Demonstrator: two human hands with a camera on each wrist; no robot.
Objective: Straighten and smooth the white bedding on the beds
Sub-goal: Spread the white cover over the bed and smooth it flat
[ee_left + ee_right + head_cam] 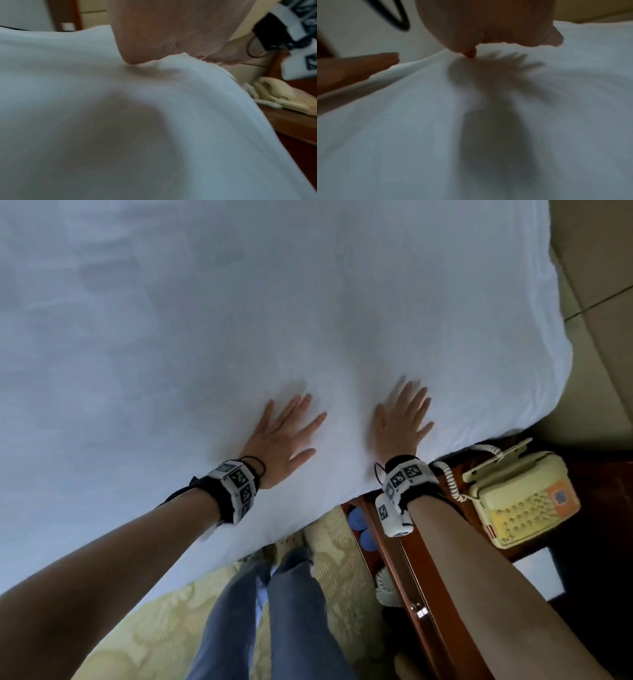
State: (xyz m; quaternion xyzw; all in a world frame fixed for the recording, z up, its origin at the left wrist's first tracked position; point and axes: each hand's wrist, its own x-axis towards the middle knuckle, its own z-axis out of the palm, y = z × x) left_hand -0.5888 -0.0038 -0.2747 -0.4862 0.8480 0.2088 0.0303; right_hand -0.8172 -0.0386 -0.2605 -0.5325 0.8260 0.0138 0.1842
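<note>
While both hands (339, 433) press spread flat | white bedding (212, 313) runs lengthwise leftward

A cream telephone (520, 501) with a coiled cord (451, 481) sits on a dark wooden nightstand (603, 474), toward its far edge. Below the nightstand's near edge, a shelf holds blue round objects (359, 525), too blurred to identify. Pale patterned carpet (164, 628) covers the floor, and beige wall panels (599, 268) rise at right.
</note>
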